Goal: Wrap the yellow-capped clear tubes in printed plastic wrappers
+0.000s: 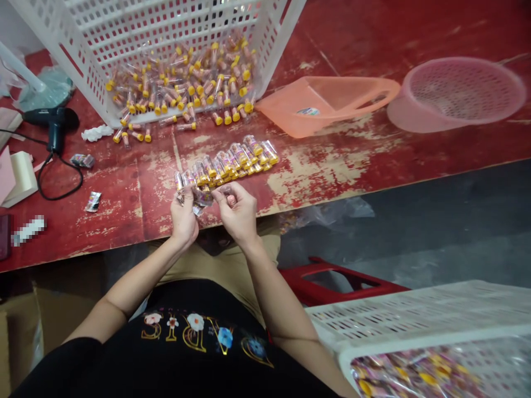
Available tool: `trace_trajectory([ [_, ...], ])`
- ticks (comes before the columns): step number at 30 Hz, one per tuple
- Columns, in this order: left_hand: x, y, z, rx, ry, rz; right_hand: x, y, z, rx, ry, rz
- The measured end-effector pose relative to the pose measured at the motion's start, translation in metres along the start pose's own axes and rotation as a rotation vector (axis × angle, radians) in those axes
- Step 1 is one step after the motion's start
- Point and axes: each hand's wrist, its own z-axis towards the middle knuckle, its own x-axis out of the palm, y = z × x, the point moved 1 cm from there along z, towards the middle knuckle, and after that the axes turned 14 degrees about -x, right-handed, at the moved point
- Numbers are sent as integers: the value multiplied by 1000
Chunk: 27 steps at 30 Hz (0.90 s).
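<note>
My left hand (185,218) pinches a small, shiny printed plastic sleeve (203,198) near the table's front edge. Close on its right, my right hand (240,215) is closed, with thumb and fingertip at the sleeve's other side. A small pinkish piece (231,200) shows within the curled right fingers; it looks like the end of a tube, but most of it is hidden. Just beyond both hands lies a slanting row of small clear tubes (236,157) with yellow caps, in printed sleeves. Fingers partly cover the row's near left end.
A white crate (286,33) lies tipped, spilling many yellow-capped tubes (186,88) onto the red table (315,160). Rightward are an orange scoop (290,113) and a pink basket (415,119). A hair dryer (56,124) lies left. Another crate (381,315) and a red stool (298,284) stand below.
</note>
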Motion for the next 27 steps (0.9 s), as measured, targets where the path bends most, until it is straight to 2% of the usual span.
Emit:
trace_trajectory([
  [4, 3, 4, 3, 13, -18, 6, 6, 0, -7, 8, -67, -37],
  [8, 3, 5, 1, -6, 25, -32, 7, 0, -8, 14, -107, -12],
  [13, -2, 1, -5, -10, 8, 65, 6, 3, -6, 26, -144, 29],
  [18, -4, -2, -7, 7, 36, 126, 1, 3, -3, 123, -143, 259],
  [21, -6, -2, -6, 9, 68, 204, -3, 2, 1, 210, -92, 391],
  [27, -11, -4, -6, 77, 67, 290, -12, 3, 6, 270, -24, 436],
])
